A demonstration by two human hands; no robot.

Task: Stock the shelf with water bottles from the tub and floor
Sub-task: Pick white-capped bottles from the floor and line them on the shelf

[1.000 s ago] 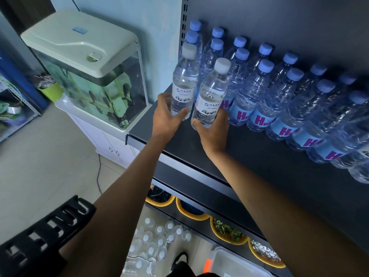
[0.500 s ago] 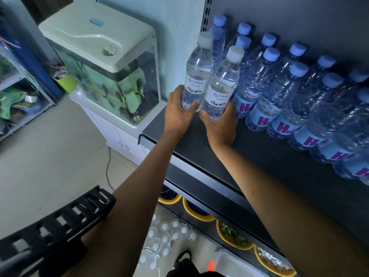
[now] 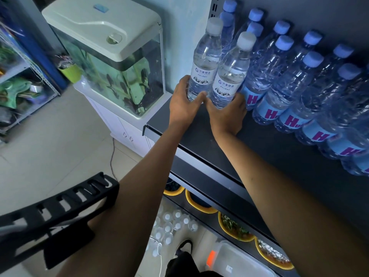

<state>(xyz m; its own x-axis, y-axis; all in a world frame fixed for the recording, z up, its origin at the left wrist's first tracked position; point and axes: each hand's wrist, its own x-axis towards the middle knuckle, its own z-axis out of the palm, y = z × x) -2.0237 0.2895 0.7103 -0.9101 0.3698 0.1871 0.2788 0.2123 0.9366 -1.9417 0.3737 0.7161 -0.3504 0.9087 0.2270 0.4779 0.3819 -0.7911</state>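
Here the left hand [image 3: 184,102] is curled round the lower part of a clear plastic water bottle with a white cap and a white label [image 3: 205,62], its thumb lying across the front. Just beside it, the right hand [image 3: 227,114] grips the foot of a second clear white-capped bottle [image 3: 231,76] in the same way. The two bottles stand upright and touch each other at the left end of the dark grey metal shelf [image 3: 269,156]. The fingers hide their bases, so it cannot be told whether they rest on the board.

To the right, the blue-capped bottles with blue labels and purple lettering [image 3: 279,76] run in rows along the back of the shelf, and the nearest one sits against the right hand's bottle.

Left of the shelf, a glass fish tank with a cream lid [image 3: 111,56] holds dark fish and stands on a white cabinet [image 3: 123,128]. Further left is a metal rack [image 3: 20,80] with green items on it.

Below the shelf, yellow-rimmed bowls [image 3: 199,204] line a lower level. A cluster of white-capped bottles [image 3: 173,222] stands on the floor beneath, with a clear plastic tub [image 3: 239,262] near them. A black slotted plastic piece [image 3: 60,206] lies beside the left forearm at the lower left.
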